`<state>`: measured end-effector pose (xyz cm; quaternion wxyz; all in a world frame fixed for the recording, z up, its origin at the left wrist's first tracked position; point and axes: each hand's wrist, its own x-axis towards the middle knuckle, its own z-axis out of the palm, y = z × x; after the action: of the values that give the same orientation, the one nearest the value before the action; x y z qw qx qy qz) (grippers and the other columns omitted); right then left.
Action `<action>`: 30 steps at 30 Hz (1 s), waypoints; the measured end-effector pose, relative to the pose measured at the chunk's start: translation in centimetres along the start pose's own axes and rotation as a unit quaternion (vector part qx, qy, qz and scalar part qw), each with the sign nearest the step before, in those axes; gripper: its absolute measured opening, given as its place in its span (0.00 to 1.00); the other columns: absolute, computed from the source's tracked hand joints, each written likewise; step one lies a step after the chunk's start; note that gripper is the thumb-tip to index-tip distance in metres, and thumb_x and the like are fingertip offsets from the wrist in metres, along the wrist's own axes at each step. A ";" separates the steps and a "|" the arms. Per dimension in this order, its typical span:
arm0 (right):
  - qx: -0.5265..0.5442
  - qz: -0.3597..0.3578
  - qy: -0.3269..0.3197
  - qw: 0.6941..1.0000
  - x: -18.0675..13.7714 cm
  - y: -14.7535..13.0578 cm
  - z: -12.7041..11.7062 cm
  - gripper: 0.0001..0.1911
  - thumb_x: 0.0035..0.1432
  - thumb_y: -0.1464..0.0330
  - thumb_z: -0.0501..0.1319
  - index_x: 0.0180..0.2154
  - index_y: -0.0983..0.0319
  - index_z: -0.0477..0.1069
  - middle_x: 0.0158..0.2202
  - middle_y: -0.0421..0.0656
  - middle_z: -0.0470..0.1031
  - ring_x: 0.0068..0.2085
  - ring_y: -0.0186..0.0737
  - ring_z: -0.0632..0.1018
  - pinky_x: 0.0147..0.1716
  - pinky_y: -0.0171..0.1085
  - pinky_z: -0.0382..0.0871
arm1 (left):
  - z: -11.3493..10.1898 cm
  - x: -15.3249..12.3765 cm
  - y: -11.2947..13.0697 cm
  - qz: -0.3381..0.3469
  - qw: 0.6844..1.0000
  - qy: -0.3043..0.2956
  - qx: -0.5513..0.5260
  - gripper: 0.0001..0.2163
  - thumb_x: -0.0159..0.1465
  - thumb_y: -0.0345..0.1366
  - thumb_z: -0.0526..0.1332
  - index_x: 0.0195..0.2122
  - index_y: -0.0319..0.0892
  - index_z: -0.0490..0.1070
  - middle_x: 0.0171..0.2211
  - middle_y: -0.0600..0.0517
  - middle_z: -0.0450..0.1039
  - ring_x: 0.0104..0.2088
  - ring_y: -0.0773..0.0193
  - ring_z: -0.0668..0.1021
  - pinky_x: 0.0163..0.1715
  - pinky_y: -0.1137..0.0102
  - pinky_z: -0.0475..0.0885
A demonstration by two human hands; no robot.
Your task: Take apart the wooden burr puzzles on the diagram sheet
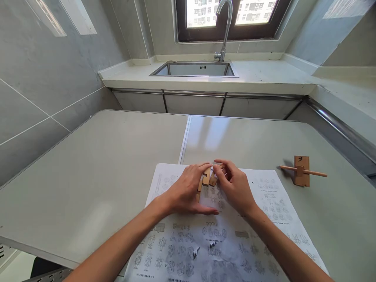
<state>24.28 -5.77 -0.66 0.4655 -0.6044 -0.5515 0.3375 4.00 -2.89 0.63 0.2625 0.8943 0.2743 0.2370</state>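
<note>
Both hands meet over a printed instruction sheet (223, 243) on a grey table (102, 164). My left hand (185, 192) grips a flat wooden puzzle piece (206, 177) that stands on edge, with a second thin wooden strip (199, 188) showing below its fingers. My right hand (235, 186) pinches a smaller wooden piece (214, 180) against the first one. The fingertips of the two hands almost touch. How the pieces join is hidden by the fingers.
To the right on the table lies a small wooden plate with a dowel through it (302, 171). Beyond the table runs a white counter with a steel sink (194, 69) and a tap (225, 27) under a window. Tiled walls stand at left and right.
</note>
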 end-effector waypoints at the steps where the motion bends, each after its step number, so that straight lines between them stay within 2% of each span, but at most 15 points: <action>1: -0.014 -0.008 -0.003 1.000 0.0 0.0 0.0 0.23 0.69 0.49 0.61 0.51 0.61 0.77 0.35 0.44 0.79 0.30 0.41 0.76 0.31 0.39 0.72 | 0.1 0.0 0.0 -0.003 1.000 0.002 0.002 0.53 0.54 0.55 0.77 0.73 0.48 0.47 0.68 0.37 0.63 0.66 0.40 0.69 0.66 0.45 0.67; 6: -0.060 -0.050 -0.004 0.997 0.1 0.1 0.0 0.21 0.70 0.52 0.60 0.50 0.61 0.79 0.38 0.46 0.79 0.32 0.42 0.76 0.33 0.40 0.72 | 0.1 0.1 0.0 -0.022 1.000 0.011 0.009 0.45 0.58 0.52 0.75 0.70 0.47 0.53 0.62 0.39 0.69 0.60 0.43 0.74 0.62 0.48 0.71; 12: -0.075 -0.096 -0.025 0.992 0.1 0.1 0.0 0.17 0.72 0.56 0.58 0.44 0.59 0.80 0.43 0.47 0.80 0.32 0.41 0.76 0.35 0.41 0.72 | -0.1 0.2 0.4 -0.030 1.000 0.009 0.006 0.41 0.61 0.51 0.73 0.69 0.47 0.55 0.61 0.39 0.70 0.60 0.43 0.74 0.61 0.49 0.71; 17: -0.085 -0.084 -0.049 0.992 -0.1 0.0 -0.1 0.16 0.71 0.57 0.59 0.48 0.58 0.80 0.36 0.44 0.80 0.30 0.42 0.76 0.32 0.40 0.70 | 0.0 0.1 0.6 -0.020 1.000 0.012 0.007 0.38 0.64 0.44 0.71 0.71 0.48 0.53 0.64 0.40 0.68 0.62 0.45 0.73 0.63 0.49 0.70; 20: -0.084 -0.071 -0.067 0.992 -0.2 0.1 -0.1 0.16 0.70 0.57 0.61 0.53 0.56 0.78 0.29 0.40 0.77 0.27 0.40 0.74 0.30 0.39 0.69 | 0.2 0.1 0.6 -0.012 1.000 0.011 0.005 0.36 0.67 0.42 0.68 0.71 0.48 0.51 0.67 0.39 0.66 0.65 0.47 0.72 0.65 0.50 0.70; 23: -0.080 -0.058 -0.070 0.993 -0.2 0.1 -0.1 0.16 0.69 0.57 0.62 0.54 0.55 0.78 0.26 0.37 0.73 0.26 0.39 0.72 0.30 0.39 0.69 | 0.3 0.1 0.5 -0.005 1.000 0.003 0.007 0.34 0.69 0.40 0.65 0.72 0.46 0.49 0.69 0.38 0.63 0.69 0.47 0.69 0.68 0.49 0.68; 26: -0.074 -0.053 -0.062 0.994 -0.2 0.1 -0.1 0.16 0.68 0.57 0.63 0.52 0.56 0.78 0.26 0.37 0.74 0.26 0.39 0.72 0.29 0.38 0.68 | 0.4 0.1 0.5 0.000 1.000 -0.003 0.013 0.32 0.71 0.39 0.64 0.71 0.45 0.49 0.70 0.37 0.62 0.71 0.47 0.66 0.70 0.47 0.66; 30: -0.066 -0.049 -0.039 0.996 -0.2 0.1 -0.1 0.16 0.66 0.57 0.64 0.49 0.59 0.78 0.31 0.40 0.79 0.26 0.39 0.73 0.29 0.38 0.69 | 0.6 0.1 0.5 -0.002 1.000 -0.009 0.026 0.30 0.73 0.39 0.60 0.72 0.46 0.48 0.70 0.37 0.62 0.73 0.46 0.64 0.71 0.43 0.63</action>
<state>24.39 -5.96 -0.71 0.4188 -0.5925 -0.6190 0.3005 4.56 -3.34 0.51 0.2426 0.9021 0.2801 0.2211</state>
